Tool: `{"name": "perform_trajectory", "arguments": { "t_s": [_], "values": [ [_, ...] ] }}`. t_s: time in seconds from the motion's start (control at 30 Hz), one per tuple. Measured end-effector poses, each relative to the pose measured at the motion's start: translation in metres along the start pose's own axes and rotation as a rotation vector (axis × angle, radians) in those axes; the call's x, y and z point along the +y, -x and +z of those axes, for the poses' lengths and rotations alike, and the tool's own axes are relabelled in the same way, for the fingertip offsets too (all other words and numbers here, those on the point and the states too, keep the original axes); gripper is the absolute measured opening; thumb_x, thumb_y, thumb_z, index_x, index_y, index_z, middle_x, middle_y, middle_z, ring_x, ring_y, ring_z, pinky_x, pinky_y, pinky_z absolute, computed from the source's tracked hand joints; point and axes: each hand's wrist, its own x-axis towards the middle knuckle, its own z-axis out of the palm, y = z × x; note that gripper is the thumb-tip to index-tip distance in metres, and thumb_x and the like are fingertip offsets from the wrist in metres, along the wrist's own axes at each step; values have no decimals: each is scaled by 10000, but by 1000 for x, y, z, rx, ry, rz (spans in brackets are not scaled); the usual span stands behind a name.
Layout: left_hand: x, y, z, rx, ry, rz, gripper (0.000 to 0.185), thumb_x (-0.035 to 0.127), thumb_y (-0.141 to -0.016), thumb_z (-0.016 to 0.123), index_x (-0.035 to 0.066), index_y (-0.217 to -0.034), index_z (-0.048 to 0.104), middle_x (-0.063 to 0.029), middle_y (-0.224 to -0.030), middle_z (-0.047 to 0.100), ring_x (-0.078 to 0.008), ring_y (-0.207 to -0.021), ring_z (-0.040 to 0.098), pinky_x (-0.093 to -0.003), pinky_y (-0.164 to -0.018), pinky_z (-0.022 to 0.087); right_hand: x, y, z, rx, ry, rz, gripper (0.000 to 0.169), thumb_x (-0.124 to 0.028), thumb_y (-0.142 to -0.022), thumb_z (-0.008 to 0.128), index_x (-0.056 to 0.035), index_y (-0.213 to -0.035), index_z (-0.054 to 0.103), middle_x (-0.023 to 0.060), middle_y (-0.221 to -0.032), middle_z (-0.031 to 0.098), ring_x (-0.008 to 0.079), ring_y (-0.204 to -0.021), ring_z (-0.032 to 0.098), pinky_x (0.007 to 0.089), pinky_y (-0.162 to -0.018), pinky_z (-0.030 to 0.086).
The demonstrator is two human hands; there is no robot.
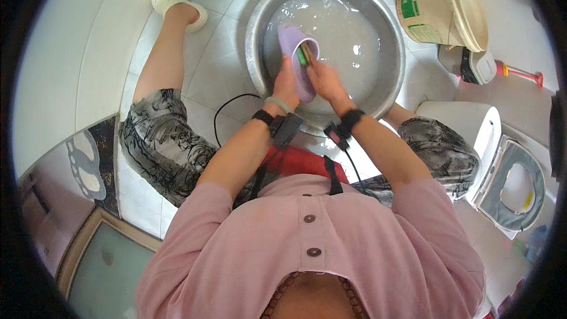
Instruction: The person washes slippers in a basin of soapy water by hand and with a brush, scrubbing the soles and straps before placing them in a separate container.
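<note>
A lavender slipper (290, 39) is tilted over the left part of a large metal basin (396, 55) of cloudy water (343, 31). My left hand (285, 84) grips the slipper along its left side. In my right hand (327, 82) is a small brush (302, 56) with green and brown parts, pushed into the slipper's opening. My fingers and the slipper's upper hide part of the brush, and its bristles cannot be made out clearly.
A cream plastic bucket (423, 13) stands right of the basin, above a grey-white bin (485, 68) and a red-handled tool (525, 73). A toilet with a grey seat cover (538, 186) is at right. A black cable (216, 117) curves over the tiles beside my left leg.
</note>
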Motion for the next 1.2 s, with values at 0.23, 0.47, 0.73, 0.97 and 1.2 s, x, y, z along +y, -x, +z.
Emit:
{"name": "perform_trajectory", "arguments": {
  "t_s": [0.23,0.47,0.73,0.97,1.2],
  "values": [
    [17,17,25,100,-262,83,609,526,-1000,390,55,-1385,432,-113,-1312,517,-247,-1141,536,-396,-991,432,-4,127,-83,-224,-182,46,395,-251,-961,534,-51,-1302,537,201,-970,676,292,-894,645,397,-827,489],
    [57,62,73,102,-1329,740,558,453,-960,503,94,-1387,482,-222,-1201,586,-351,-1177,526,-415,-978,418,-2,152,-118,126,-599,380,450,-276,-1002,521,-86,-1401,438,7,-768,508,82,-573,445,222,-474,381],
    [99,102,110,39,-1730,1403,637,297,-837,690,74,-1387,462,-242,-1375,438,-413,-1222,465,-459,-1023,381,-39,120,-177,355,-845,25,424,-265,-1021,430,-66,-1394,396,42,-894,621,104,-730,602,245,-562,453],
    [106,135,105,-128,-1897,1587,694,266,-807,715,60,-1410,439,-238,-1444,381,-407,-1330,371,-478,-1106,297,-103,117,-240,442,-780,-117,431,-515,-889,597,-89,-929,544,-43,-726,496,64,-611,432,234,-513,363],
    [108,152,127,-300,-2092,1732,730,351,-841,700,50,-1434,399,-250,-1457,359,-433,-1310,384,-504,-1068,328,-85,103,-247,288,-1091,-159,265,-181,-710,761,12,-662,585,22,-535,508,117,-432,468,297,-370,316]
  ]
}}
